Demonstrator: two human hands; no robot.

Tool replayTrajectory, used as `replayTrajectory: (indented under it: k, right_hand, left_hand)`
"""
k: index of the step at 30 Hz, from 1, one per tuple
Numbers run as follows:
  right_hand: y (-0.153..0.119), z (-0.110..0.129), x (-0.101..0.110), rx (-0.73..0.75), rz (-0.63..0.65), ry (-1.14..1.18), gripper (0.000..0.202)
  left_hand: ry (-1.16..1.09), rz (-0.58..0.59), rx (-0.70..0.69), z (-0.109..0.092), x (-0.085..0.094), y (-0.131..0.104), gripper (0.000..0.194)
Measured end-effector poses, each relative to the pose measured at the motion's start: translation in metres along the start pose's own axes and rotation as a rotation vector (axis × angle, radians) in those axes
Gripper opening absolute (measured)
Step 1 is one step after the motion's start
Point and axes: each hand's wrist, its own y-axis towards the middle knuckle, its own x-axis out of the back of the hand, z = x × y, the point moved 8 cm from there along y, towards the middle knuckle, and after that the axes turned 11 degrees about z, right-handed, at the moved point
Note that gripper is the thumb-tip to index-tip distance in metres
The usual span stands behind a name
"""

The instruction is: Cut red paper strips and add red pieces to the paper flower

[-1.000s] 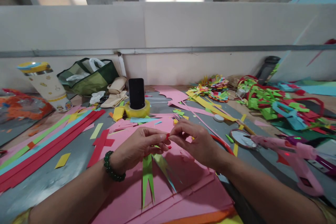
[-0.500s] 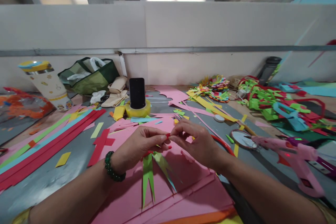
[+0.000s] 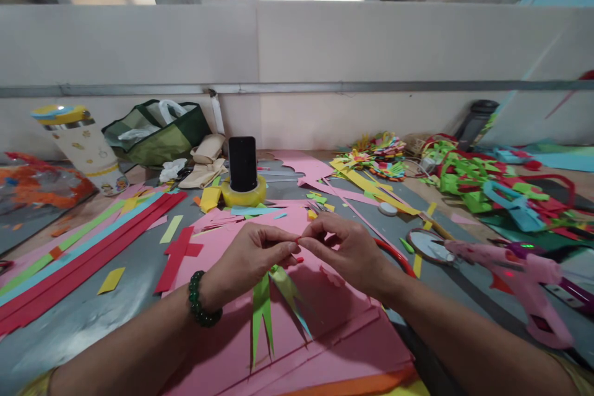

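Over the pink paper sheets, my left hand and my right hand meet fingertip to fingertip. Both pinch a small red paper piece, mostly covered by the fingers. A second red tip pokes out under my left fingers. Below my left hand a green paper strip with a notched, pointed end points toward me. Beside it a paler green strip angles to the right. How these strips join the red piece is hidden behind my left hand.
A pink hot glue gun lies at right near a round mirror-like disc. A phone stands in a yellow tape roll. Red strips cover the left; green and red paper pieces pile at back right.
My fingertips have closed further over the red piece, so less of it shows. My left hand has shifted very slightly; the surrounding things stay put.
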Motion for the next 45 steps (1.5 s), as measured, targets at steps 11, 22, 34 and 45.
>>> replayTrajectory:
  k: [11,22,34,45]
  right_hand:
    - [0.0,-0.001,0.005,-0.067,0.031,0.07,0.009]
    - [0.002,-0.002,-0.001,-0.094,0.057,0.097,0.016]
    - [0.002,-0.009,-0.006,-0.166,0.085,0.156,0.019]
    - [0.004,0.003,-0.009,-0.084,0.15,0.078,0.024]
  left_hand:
    - [-0.141,-0.006,0.032,0.006,0.003,-0.001,0.026]
    - [0.123,-0.018,-0.061,-0.005,0.001,-0.001,0.021]
    - [0.257,-0.06,-0.124,-0.011,0.001,-0.002,0.018]
    - [0.176,-0.006,-0.062,-0.006,0.0,-0.003,0.021]
